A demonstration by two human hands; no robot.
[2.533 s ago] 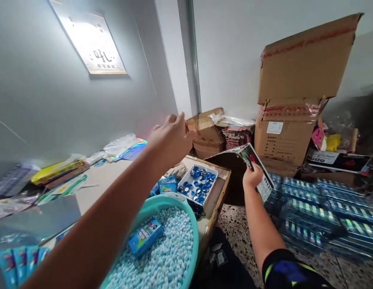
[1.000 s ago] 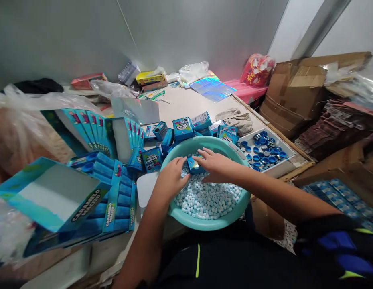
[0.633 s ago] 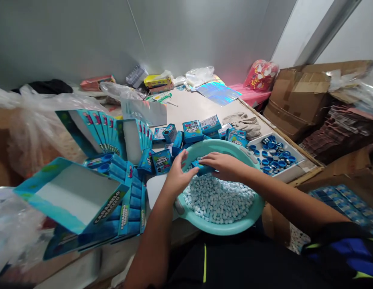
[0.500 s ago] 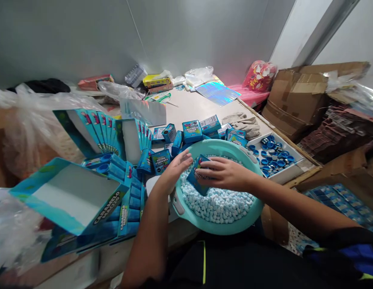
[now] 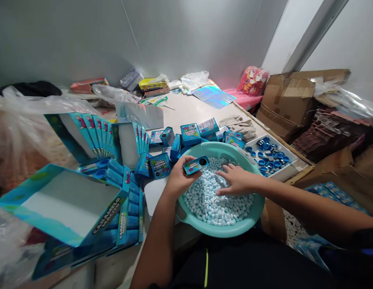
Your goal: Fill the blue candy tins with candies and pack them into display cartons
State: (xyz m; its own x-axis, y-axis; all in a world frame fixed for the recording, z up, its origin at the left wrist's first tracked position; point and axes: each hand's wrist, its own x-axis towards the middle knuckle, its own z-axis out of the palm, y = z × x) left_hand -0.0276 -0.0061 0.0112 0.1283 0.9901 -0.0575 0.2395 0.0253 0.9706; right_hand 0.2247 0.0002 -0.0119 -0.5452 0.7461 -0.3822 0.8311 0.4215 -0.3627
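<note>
A small blue candy box (image 5: 196, 165) with a round dark hole in its top end is held in my left hand (image 5: 181, 176), above the left side of a turquoise tub (image 5: 225, 229). Small pale blue and white candies (image 5: 219, 208) fill much of the tub. My right hand (image 5: 236, 180) rests on the candies with its fingers spread and holds no box. Several more blue candy boxes (image 5: 191, 134) stand and lie just behind the tub.
To the right, a white tray (image 5: 282, 172) carries blue round caps (image 5: 269, 154). Open display cartons (image 5: 61, 200) packed with blue boxes stand at left. A grey cloth (image 5: 239, 126) lies behind the tub, and brown cardboard boxes (image 5: 284, 104) are stacked at far right.
The candy box has passed from my right hand to my left and turned with its holed end up. My right hand has come down onto the candies, fingers spread.
</note>
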